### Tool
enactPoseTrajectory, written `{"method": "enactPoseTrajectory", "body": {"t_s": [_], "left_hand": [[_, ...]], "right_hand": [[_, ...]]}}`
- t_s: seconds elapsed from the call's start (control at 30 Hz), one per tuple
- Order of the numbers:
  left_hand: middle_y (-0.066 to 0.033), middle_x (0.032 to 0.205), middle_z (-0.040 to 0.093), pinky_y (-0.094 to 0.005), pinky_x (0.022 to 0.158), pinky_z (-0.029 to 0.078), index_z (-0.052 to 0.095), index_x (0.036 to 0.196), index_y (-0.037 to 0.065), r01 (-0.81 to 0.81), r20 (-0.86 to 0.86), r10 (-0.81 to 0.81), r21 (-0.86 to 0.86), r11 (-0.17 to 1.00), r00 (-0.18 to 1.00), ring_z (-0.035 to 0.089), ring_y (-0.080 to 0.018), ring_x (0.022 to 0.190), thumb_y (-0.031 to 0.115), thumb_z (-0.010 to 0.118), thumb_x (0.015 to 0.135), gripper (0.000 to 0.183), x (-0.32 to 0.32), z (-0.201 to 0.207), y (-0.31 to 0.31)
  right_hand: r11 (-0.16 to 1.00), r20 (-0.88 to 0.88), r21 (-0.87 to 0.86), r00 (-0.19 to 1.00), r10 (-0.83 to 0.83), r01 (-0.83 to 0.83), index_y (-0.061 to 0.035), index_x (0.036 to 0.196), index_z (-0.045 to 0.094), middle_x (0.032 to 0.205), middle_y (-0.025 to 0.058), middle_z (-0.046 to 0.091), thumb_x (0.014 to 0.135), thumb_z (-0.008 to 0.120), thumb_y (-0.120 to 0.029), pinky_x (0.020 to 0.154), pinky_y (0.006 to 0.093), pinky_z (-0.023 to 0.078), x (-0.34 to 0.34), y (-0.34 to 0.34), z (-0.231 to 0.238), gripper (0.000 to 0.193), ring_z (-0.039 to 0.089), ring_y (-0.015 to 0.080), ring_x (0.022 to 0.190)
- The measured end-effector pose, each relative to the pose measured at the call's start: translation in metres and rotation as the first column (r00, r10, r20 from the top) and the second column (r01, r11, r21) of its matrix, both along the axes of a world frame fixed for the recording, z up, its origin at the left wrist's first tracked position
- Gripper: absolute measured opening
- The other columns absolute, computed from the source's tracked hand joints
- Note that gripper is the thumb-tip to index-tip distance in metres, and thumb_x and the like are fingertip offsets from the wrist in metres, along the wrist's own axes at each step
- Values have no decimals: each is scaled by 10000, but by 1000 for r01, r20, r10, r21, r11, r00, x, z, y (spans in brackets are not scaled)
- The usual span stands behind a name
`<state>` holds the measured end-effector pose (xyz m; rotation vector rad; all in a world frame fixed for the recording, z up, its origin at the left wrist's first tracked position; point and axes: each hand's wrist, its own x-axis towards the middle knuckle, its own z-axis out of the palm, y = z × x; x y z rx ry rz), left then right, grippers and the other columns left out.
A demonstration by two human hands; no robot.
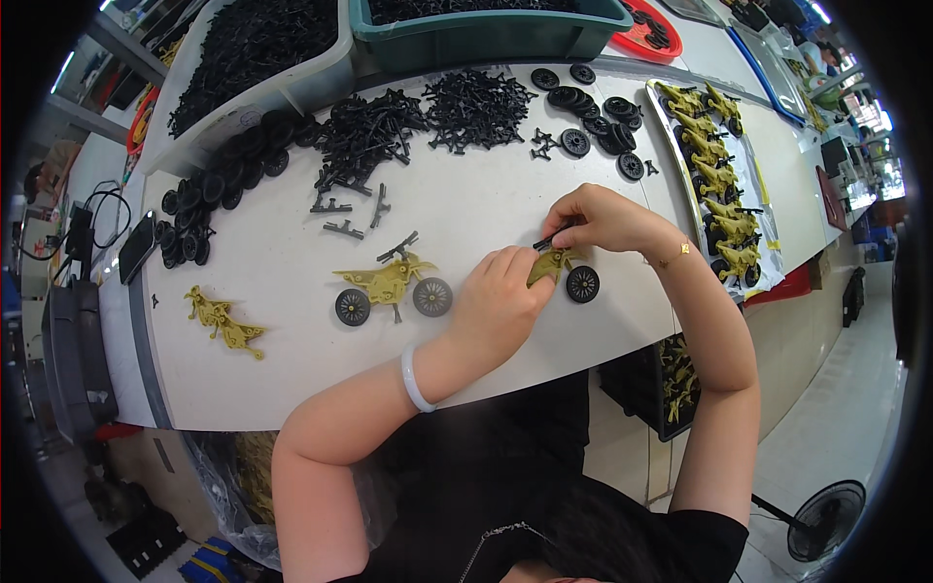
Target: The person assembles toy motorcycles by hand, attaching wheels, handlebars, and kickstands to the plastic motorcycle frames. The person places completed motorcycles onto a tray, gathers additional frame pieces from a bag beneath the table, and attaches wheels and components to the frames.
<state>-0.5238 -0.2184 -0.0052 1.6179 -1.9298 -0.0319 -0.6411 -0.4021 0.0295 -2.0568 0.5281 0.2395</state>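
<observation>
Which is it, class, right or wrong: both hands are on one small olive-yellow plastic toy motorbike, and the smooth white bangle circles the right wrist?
Wrong: the head view shows the smooth white bangle on the left wrist. The left hand and right hand are both on the olive-yellow plastic toy motorbike.

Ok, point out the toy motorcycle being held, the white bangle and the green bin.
Toy motorcycle (pixel 551 265), head view: its yellow body.
White bangle (pixel 410 381), head view: its band.
Green bin (pixel 496 47), head view: its front wall.
</observation>
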Motion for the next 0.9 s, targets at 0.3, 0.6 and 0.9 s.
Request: {"method": "enactPoseTrajectory", "body": {"t_s": [0.3, 0.6, 0.9], "left_hand": [[-68, 970, 564, -354, 735, 486, 649, 921, 109, -26, -28, 25, -27, 999, 999, 567, -249, 902, 111, 602, 789, 140, -3, -5, 4], [-74, 969, 558, -358, 741, 482, 648, 882, 103, -26, -33, 25, -28, 999, 999, 564, -257, 906, 116, 606, 786, 105, -1, -6, 1], [-70, 920, 542, -355, 708, 476, 647, 866, 100, -59, -28, 59, -5, 998, 998, 556, -247, 864, 106, 606, 779, 97, 1, -4, 1]], "right_hand": [[993, 24, 104, 998, -64, 61, 14, 867, 700, 742, 69, 680, 780, 708, -79, 664, 249, 477, -6, 1, -3, 127, 605, 118, 683], [991, -109, 123, 992, 59, -45, 6, 934, 699, 756, 36, 671, 799, 704, -76, 647, 242, 466, 4, -15, -1, 158, 574, 78, 685], [960, 140, -225, 981, -135, 165, -8, 860, 683, 718, 95, 664, 809, 674, -116, 673, 298, 493, 7, -6, 10, 120, 609, 161, 662]]}}
